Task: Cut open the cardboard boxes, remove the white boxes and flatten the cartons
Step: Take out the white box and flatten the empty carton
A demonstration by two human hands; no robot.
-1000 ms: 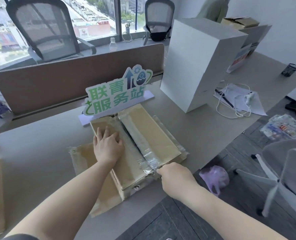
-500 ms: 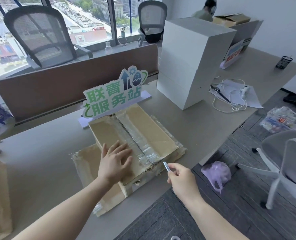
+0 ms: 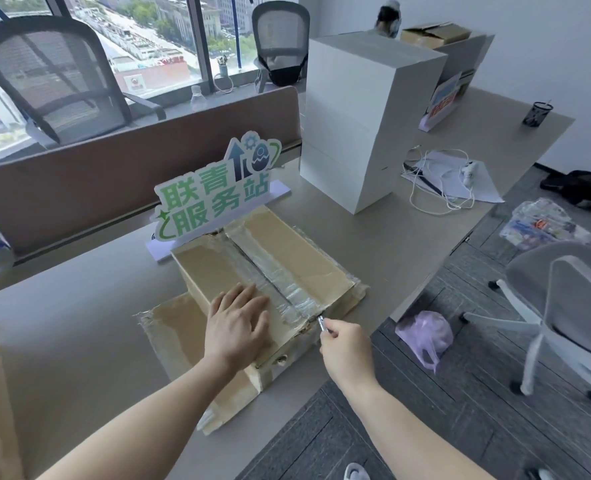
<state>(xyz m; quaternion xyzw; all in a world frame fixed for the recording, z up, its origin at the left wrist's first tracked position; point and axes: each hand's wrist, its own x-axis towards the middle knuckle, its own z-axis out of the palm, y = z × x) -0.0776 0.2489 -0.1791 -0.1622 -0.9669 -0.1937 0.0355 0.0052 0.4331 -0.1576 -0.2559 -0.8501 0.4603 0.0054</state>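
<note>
Desk-top carton [image 3: 214, 271] under flat, spread left hand [image 3: 236, 322]; right hand [image 3: 344, 344] pinches blade [image 3: 321, 322] at taped seam.

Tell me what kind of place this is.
Most likely an office on a high floor. Mesh desk chairs stand behind a desk divider, the windows look down on city buildings, and a pen cup sits on the long grey desk.

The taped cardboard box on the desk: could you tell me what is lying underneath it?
A flattened carton lies under the cardboard box, sticking out at its left and near sides. How far it runs beneath is hidden. The left hand presses on the box top.
</note>
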